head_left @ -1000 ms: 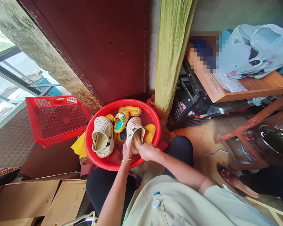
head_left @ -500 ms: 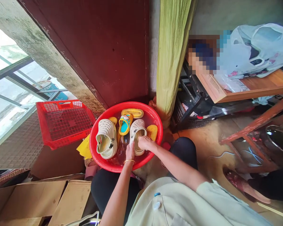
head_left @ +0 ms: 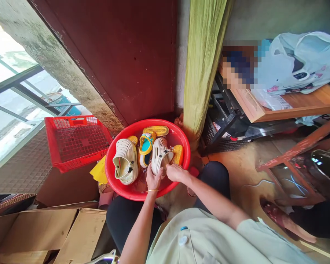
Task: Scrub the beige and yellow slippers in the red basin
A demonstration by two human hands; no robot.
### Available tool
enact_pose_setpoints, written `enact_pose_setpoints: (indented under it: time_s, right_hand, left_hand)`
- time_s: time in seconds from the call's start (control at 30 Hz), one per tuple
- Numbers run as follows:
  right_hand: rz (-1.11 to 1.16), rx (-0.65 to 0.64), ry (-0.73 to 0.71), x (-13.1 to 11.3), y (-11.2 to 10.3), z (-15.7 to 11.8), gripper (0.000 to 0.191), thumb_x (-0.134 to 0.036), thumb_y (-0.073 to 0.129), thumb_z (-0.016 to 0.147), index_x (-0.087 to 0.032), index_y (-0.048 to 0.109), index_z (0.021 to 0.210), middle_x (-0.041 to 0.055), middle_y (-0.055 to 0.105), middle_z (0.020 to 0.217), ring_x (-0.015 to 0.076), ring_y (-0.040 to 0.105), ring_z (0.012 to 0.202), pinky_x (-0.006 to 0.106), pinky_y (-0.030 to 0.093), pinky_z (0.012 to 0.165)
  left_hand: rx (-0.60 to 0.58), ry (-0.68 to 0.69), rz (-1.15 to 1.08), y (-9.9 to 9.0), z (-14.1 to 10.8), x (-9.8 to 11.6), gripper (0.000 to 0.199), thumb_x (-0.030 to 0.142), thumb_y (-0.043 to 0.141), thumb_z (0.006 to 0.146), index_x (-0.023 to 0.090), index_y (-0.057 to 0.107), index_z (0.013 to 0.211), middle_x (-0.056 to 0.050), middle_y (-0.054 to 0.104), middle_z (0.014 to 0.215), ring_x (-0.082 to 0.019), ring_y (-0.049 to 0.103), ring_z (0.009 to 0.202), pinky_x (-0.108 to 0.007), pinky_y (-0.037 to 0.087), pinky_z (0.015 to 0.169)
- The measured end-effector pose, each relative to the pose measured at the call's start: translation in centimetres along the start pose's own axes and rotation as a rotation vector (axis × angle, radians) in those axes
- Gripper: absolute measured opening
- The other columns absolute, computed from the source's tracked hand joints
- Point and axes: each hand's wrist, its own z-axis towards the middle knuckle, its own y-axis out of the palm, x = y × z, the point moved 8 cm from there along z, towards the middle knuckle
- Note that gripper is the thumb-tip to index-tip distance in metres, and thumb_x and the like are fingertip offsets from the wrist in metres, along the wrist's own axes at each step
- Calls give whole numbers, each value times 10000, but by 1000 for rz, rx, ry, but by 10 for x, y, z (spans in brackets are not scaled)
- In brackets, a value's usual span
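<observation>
Head view | left hand (head_left: 154, 179) grasping pale clog (head_left: 160, 152) | right hand (head_left: 177, 172) at its opening, fingertips hidden, grip cannot be told

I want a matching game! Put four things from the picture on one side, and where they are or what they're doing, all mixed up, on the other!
Things:
1. Left hand
2. Red basin
3. White plastic bag
4. Red crate

Match with:
A. Sits on the wooden top
B. Is left of the basin
C. Holds a cream clog
D. Has shoes and water inside

Right pairs: 1-C, 2-D, 3-A, 4-B
</observation>
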Motion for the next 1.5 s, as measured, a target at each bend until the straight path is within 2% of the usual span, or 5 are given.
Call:
enact_pose_setpoints:
  time_s: [0.4,0.8,1.1,1.33,1.5]
  right_hand:
    - [-70,-23,-190,28,-29,-114,402,-309,462,985,-369,633,1345,44,780,969,268,722,920,332,451,798]
    - [-132,289,8,17,-58,21,524,-140,347,1002,-174,496,1503,215,687,1179,308,673,1090,408,488,918]
    - [-120,200,-169,-6,10,-19,498,-241,446,1006,-283,511,1498,133,733,1125,280,704,935,373,525,822]
    - [-52,295,52,55,-46,28,491,-176,331,1031,-131,529,1478,193,734,1127,268,701,1032,352,507,868]
    - [-20,276,-39,32,-23,28,495,-241,391,1025,-222,495,1509,133,750,1124,237,709,1019,333,514,886]
  left_hand:
    - [127,51,338,-9,-7,7,676,412,589,898,165,458,1514,-194,591,1445,-368,470,1387,-609,171,1200]
    - [115,176,448,-5,-10,16,651,458,598,906,189,492,1489,-179,623,1411,-353,509,1352,-599,194,1189]
    - [102,41,467,-9,-5,-4,546,375,595,869,148,564,1365,-201,674,1290,-369,563,1294,-556,332,1113]
    - [70,-11,393,-10,-3,-3,663,366,604,859,165,469,1477,-193,651,1348,-354,587,1280,-525,383,1094]
    - [196,56,580,-16,-10,14,728,285,577,836,101,404,1519,-256,523,1479,-381,467,1398,-568,352,1115]
